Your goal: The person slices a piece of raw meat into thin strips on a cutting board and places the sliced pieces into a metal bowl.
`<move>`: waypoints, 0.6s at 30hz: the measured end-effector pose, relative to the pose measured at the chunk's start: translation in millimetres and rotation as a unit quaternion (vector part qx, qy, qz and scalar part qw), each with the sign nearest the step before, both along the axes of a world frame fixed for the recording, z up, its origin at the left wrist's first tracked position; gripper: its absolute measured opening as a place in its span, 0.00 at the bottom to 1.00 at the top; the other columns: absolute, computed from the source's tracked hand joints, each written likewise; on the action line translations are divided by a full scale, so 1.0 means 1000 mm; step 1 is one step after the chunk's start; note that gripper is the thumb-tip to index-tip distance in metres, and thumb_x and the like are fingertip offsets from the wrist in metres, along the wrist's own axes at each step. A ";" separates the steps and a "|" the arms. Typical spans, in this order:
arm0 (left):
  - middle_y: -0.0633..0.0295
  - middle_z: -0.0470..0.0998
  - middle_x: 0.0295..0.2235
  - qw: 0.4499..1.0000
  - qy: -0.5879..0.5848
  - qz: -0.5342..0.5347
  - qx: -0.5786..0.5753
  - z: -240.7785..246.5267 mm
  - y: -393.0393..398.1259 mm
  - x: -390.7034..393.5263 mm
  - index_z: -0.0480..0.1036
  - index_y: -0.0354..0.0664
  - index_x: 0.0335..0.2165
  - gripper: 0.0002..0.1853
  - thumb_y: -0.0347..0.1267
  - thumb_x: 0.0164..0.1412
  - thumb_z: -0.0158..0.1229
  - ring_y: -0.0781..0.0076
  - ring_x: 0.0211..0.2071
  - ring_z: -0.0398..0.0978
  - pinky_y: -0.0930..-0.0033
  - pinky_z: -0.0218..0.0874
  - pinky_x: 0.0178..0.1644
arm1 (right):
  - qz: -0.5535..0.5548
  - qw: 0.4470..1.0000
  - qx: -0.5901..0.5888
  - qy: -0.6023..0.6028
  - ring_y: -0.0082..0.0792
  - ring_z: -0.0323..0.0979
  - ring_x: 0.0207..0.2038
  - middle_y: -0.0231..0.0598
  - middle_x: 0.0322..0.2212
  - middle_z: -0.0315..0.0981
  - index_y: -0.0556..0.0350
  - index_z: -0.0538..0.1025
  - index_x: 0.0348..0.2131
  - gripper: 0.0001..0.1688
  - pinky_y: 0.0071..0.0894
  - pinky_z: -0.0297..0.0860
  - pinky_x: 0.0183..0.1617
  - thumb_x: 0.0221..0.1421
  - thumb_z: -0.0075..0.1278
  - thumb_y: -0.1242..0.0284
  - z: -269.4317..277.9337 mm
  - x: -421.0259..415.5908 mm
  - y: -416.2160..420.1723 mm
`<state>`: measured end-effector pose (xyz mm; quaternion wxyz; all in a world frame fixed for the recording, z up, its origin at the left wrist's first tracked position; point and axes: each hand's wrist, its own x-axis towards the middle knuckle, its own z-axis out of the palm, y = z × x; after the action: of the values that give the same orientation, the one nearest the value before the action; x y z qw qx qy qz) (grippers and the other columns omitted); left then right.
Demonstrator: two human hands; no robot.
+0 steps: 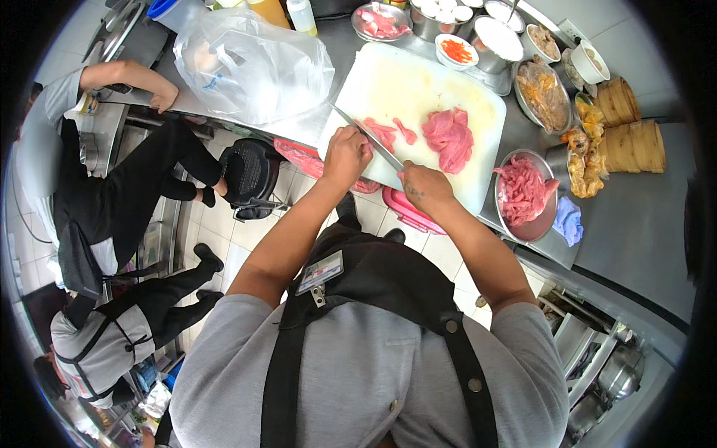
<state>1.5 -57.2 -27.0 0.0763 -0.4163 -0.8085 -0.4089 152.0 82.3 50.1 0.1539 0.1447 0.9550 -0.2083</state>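
My right hand (424, 187) is closed around the handle of a long kitchen knife (372, 140), whose blade slants up and left over a white cutting board (476, 103). Close to the blade, my left hand (347, 154) has curled fingers at the board's near left edge; whether it grips anything is hidden. Beyond the blade lie small slices of raw meat (382, 133) and a narrow loose piece (405, 130). A larger pile of raw meat slices (449, 139) rests on the board's right half. Cut meat strips (525, 190) fill a metal bowl (532, 232) right of the board.
A clear plastic bag (255, 67) stands left of the board. Behind it are a plate of meat (382, 23), a bowl of red strips (456, 51) and metal containers (497, 42). Bamboo steamers (633, 147) and a blue cloth (568, 220) are at right. Two people are at left.
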 end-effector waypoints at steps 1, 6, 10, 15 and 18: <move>0.55 0.76 0.31 1.000 0.002 -0.007 -0.018 0.002 -0.002 0.000 0.76 0.36 0.26 0.07 0.20 0.42 0.63 0.52 0.34 0.73 0.56 0.67 0.41 | 0.001 1.000 -0.010 0.000 0.56 0.78 0.33 0.57 0.27 0.77 0.63 0.73 0.35 0.16 0.54 0.71 0.39 0.65 0.43 0.66 0.000 -0.002 0.004; 0.56 0.78 0.32 0.999 -0.005 -0.019 0.043 0.012 -0.014 -0.004 0.78 0.38 0.30 0.11 0.20 0.43 0.63 0.55 0.34 0.75 0.58 0.67 0.39 | -0.040 0.998 -0.045 0.028 0.57 0.77 0.33 0.57 0.27 0.77 0.62 0.75 0.37 0.19 0.55 0.70 0.39 0.66 0.43 0.62 0.001 0.015 0.020; 0.57 0.79 0.27 0.993 0.080 -0.049 0.067 0.061 0.013 -0.011 0.78 0.37 0.32 0.08 0.19 0.49 0.61 0.56 0.33 0.76 0.57 0.68 0.39 | -0.076 0.996 -0.025 0.043 0.57 0.77 0.32 0.56 0.26 0.78 0.62 0.75 0.37 0.19 0.55 0.70 0.39 0.65 0.43 0.62 0.006 0.030 0.018; 0.54 0.80 0.30 0.957 0.044 -0.264 -0.112 0.076 0.076 -0.028 0.79 0.37 0.33 0.10 0.18 0.49 0.58 0.52 0.33 0.77 0.56 0.69 0.41 | -0.078 0.995 -0.005 0.058 0.56 0.78 0.30 0.55 0.25 0.78 0.60 0.76 0.36 0.18 0.54 0.71 0.38 0.64 0.44 0.63 0.012 0.031 -0.007; 0.53 0.80 0.32 0.899 -0.026 -0.310 -0.308 0.073 0.101 -0.039 0.79 0.37 0.34 0.11 0.19 0.50 0.56 0.51 0.36 0.78 0.55 0.70 0.41 | -0.068 0.996 -0.001 0.050 0.55 0.78 0.30 0.55 0.24 0.78 0.61 0.75 0.36 0.17 0.54 0.72 0.38 0.64 0.43 0.64 0.010 0.031 -0.018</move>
<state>-37.1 43.9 45.5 -0.2078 -0.6376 -0.7259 -0.1531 183.3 64.4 60.3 0.0917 0.1986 0.9492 -0.2264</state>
